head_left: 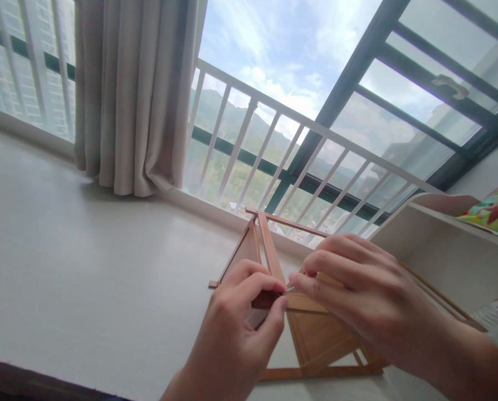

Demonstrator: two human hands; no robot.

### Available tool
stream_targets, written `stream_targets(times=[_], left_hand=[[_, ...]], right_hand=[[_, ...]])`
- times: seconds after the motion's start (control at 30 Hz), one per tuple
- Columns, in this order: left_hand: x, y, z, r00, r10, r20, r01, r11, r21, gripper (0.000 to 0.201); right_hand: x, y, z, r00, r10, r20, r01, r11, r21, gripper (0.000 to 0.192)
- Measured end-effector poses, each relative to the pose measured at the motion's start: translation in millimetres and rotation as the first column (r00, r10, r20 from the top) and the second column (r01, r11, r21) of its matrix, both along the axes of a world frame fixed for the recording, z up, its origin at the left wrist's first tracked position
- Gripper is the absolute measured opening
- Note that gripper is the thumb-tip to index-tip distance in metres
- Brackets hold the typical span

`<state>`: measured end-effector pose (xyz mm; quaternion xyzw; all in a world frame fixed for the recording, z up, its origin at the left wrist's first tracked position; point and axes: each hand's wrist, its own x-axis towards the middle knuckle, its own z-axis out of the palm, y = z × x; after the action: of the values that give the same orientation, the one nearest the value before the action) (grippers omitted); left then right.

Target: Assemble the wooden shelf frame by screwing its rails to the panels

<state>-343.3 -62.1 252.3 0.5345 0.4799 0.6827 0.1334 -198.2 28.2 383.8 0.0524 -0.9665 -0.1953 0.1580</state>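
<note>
A brown wooden frame (269, 245) with flat panels stands on the white surface in front of me, partly hidden behind both hands. My left hand (244, 317) is closed at the frame's near corner, thumb and forefinger pinched close together. Between them and behind them shows a dark brown wooden part (264, 300); what exactly the fingertips grip is hard to make out. My right hand (357, 284) comes in from the right, closed, its fingertips on a small thin metal pin (289, 290). The pin's other end meets my left fingertips. A wooden panel (320, 334) slants below my right hand.
The white surface (86, 267) stretches to the left, with a dark edge (32, 379) at the lower left. Behind are a grey-beige curtain (136, 100), a white railing (249, 111) and windows. To the right stands a white shelf unit (437, 239) with a colourful item (497, 206) on it.
</note>
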Motion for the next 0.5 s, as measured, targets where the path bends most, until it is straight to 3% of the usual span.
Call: stream_targets(times=[0.23,0.5], left_hand=[[-0.6,-0.2,1.0,0.993,-0.076,0.092,0.079,0.996,-0.034,0.009],[1.2,3.2,1.4,0.992,-0.076,0.101,0.078,0.997,-0.022,0.011]], right_hand=[[-7.9,-0.1,5.6,0.998,0.064,0.024,-0.065,0.997,0.031,0.023],[-16.4,4.1,14.9,0.985,0.124,0.118,-0.131,0.99,0.053,0.029]])
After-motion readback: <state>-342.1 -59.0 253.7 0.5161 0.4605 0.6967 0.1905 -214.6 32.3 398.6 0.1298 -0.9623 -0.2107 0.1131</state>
